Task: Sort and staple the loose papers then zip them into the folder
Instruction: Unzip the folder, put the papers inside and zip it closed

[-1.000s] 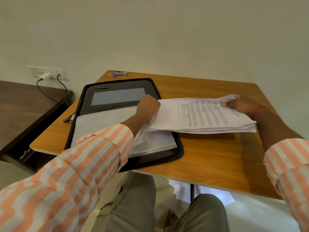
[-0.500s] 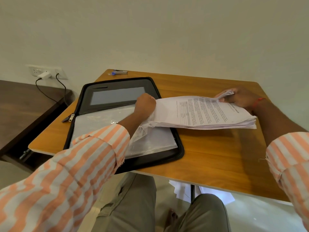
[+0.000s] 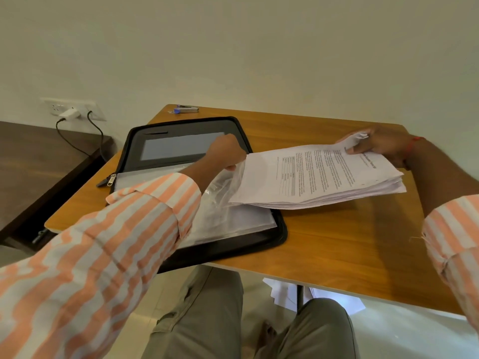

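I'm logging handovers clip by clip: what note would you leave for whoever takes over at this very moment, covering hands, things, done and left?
Left hand: grips the raised edge of the clear plastic sleeve inside the open black zip-around folder.
Right hand: pinches the far corner of the thick stack of white printed papers; the stack's left end overlaps the folder.
Small silver-and-blue stapler: at the far edge of the wooden table, not in hand.
Done: papers gathered into one stack, folder open. Whether they are stapled cannot be told.
Left: slide the stack in and zip the folder shut.
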A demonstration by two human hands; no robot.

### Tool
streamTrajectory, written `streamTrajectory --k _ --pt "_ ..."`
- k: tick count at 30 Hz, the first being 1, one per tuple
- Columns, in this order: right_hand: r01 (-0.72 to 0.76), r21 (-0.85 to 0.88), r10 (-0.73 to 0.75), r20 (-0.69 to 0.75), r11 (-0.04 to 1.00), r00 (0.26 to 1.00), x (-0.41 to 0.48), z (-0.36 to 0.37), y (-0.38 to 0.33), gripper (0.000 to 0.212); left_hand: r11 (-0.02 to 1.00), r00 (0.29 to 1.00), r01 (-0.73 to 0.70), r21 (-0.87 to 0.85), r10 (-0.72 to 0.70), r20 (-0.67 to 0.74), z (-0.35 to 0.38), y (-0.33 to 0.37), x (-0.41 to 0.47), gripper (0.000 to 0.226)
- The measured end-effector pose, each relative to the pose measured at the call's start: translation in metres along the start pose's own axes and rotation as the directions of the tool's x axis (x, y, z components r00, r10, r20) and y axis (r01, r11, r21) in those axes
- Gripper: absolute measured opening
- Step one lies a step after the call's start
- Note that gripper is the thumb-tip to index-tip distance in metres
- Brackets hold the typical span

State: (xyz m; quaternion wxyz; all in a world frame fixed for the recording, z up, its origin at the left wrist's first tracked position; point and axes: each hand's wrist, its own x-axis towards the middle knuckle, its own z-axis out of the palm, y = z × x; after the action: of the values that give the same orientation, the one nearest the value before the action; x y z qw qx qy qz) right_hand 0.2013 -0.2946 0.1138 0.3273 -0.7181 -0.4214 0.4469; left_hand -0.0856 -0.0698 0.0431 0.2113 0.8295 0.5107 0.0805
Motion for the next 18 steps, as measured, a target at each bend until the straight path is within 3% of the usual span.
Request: streamTrajectory --k 6,10,13,18 --pt "0.01 -0.012 -0.01 0.007 1.0 1.0 -0.007 0.007 -0.001 0.028 0.996 0.994 -0.064 0.061 0.068 -0.081 0.008 0.002 0.0 0.037" --pt "0.007 -0.03 -0.006 0.029 1.0 1.0 -0.007 0.008 -0.001 0.026 0.994 0.988 -0.099 -0.057 0.091 -0.127 0.013 -0.001 0.002 0.018" --pt "0.035 -0.168 -0.039 -0.022 0.985 0.999 -0.003 0.007 0.002 0.022 0.991 0.985 -0.107 -0.08 0.094 -0.148 0.016 -0.003 0.004 0.02" --pt "-0.002 -0.161 0.004 0.01 0.987 1.0 -0.002 0.01 -0.004 0.021 0.989 0.981 -0.117 -0.088 0.102 -0.162 0.015 -0.001 0.004 0.024"
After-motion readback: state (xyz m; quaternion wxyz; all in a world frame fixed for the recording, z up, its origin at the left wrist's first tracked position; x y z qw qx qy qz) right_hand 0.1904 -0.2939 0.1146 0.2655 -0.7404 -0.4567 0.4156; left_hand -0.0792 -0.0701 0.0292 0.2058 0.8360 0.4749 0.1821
